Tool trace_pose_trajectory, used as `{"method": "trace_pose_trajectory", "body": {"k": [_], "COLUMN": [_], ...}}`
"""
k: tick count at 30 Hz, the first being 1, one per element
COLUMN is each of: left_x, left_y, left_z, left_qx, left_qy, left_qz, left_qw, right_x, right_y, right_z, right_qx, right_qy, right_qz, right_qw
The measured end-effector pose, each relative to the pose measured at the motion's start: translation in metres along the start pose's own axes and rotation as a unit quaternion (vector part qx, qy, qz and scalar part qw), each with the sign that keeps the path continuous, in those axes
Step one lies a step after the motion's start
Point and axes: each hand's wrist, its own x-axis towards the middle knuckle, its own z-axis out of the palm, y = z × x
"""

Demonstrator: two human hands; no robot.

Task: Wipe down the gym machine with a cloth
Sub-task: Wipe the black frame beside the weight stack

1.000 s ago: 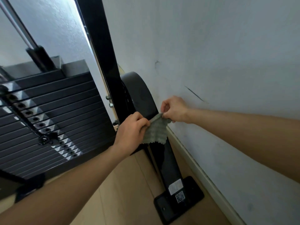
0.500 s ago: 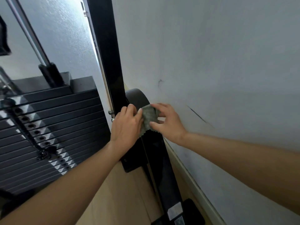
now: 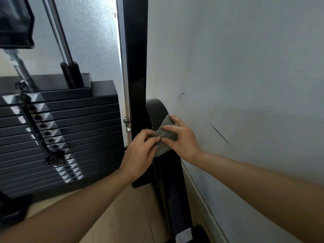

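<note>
The small gray-green cloth (image 3: 166,133) is up against the gym machine (image 3: 137,71), right where a round black part (image 3: 157,108) sticks out beside the tall black post. I see the cloth held between both hands, and its wavy bottom edge hangs free over the slanted black bar (image 3: 175,186) that runs down to the floor. The right hand (image 3: 183,139) holds the cloth from the wall side, with its fingers (image 3: 172,118) curled over the top edge and its thumb pinching from below. The left hand (image 3: 140,155) holds the other side, and its fingers (image 3: 150,137) are bent and pinch the cloth's left edge. The two hands are touching or nearly touching at the fingertips. To the left of the post I see the stack of flat black weight plates (image 3: 73,130), with a curly black cord (image 3: 34,127) hanging down its row of holes. A shiny silver rod (image 3: 57,35) goes up from the top of the stack. Two small bolts (image 3: 127,124) sit on the post's left edge. The white wall (image 3: 245,67) is just to the right, with a few dark scuff marks on it. A pale baseboard (image 3: 201,195) runs along its bottom. The floor (image 3: 122,216) is light wood.
</note>
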Motion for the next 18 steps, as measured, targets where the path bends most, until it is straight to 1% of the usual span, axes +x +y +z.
{"method": "trace_pose_trajectory", "body": {"k": [4, 6, 7, 10, 14, 15, 16, 17, 18], "left_x": [-0.011, -0.013, -0.013, -0.011, -0.012, -0.014, -0.015, -0.017, -0.019], "left_y": [0.002, 0.002, 0.003, 0.003, -0.001, -0.002, -0.001, 0.000, 0.002], "left_z": [0.007, 0.008, 0.007, 0.002, 0.001, 0.002, 0.003, 0.004, 0.005], "left_qx": [0.022, 0.026, 0.023, -0.006, -0.028, -0.033, -0.040, -0.047, -0.054], "left_qy": [-0.039, -0.055, -0.056, -0.032, -0.012, -0.011, -0.010, -0.010, -0.012], "left_qz": [0.062, 0.083, 0.081, 0.022, -0.069, -0.087, -0.102, -0.114, -0.122], "left_qw": [0.997, 0.995, 0.995, 0.999, 0.997, 0.996, 0.994, 0.992, 0.991], "right_x": [-0.025, -0.027, -0.025, -0.012, 0.018, 0.027, 0.033, 0.038, 0.041], "right_y": [0.013, 0.019, 0.021, 0.022, 0.016, 0.015, 0.012, 0.009, 0.006], "right_z": [0.001, -0.002, -0.005, -0.017, -0.031, -0.034, -0.037, -0.040, -0.041], "right_qx": [-0.023, -0.032, -0.028, 0.036, 0.111, 0.129, 0.151, 0.182, 0.227], "right_qy": [0.033, 0.044, 0.041, 0.032, 0.119, 0.128, 0.124, 0.102, 0.060], "right_qz": [-0.017, 0.016, 0.042, 0.137, 0.239, 0.262, 0.282, 0.300, 0.315], "right_qw": [0.999, 0.998, 0.998, 0.989, 0.957, 0.948, 0.939, 0.931, 0.920]}}
